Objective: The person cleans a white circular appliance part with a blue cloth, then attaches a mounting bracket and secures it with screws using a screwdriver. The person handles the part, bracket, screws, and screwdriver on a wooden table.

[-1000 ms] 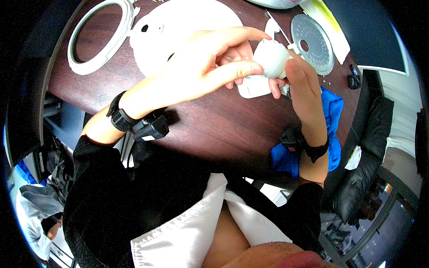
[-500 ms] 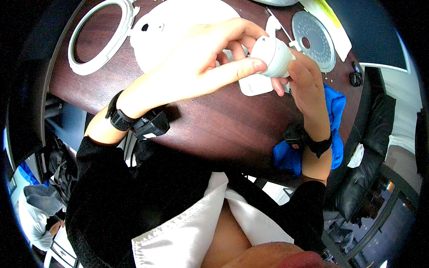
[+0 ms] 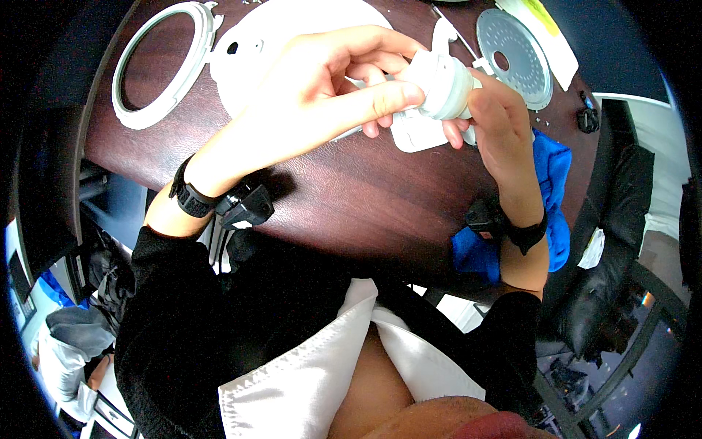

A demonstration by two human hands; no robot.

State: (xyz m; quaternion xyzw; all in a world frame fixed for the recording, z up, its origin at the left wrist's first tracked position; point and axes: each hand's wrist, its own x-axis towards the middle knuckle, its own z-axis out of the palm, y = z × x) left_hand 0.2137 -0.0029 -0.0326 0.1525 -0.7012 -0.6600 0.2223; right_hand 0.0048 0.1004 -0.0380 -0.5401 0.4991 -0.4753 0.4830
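A white cylindrical plastic part (image 3: 442,84) with a ridged collar is held above the table between my two hands. My left hand (image 3: 329,88) grips its left side, with the thumb along the front and the fingers curled behind. On the other side my right hand (image 3: 501,121) is closed round the part's right end, its thumb pressed near the edge. Below the hands lies a flat white piece with rounded corners (image 3: 413,137), partly covered by them. A large white disc (image 3: 292,18) with small holes lies behind my left hand.
At the far left lies a white ring (image 3: 137,119). A grey perforated disc (image 3: 528,55) and a yellow-marked white sheet (image 3: 561,47) lie at the far right. Blue cloth (image 3: 553,172) sits beside my right wrist, and a small black object (image 3: 587,118) near the right edge.
The cylindrical part has turned and tilted between my hands. My left thumb and fingers have shifted slightly left on it, while my right hand keeps its hold.
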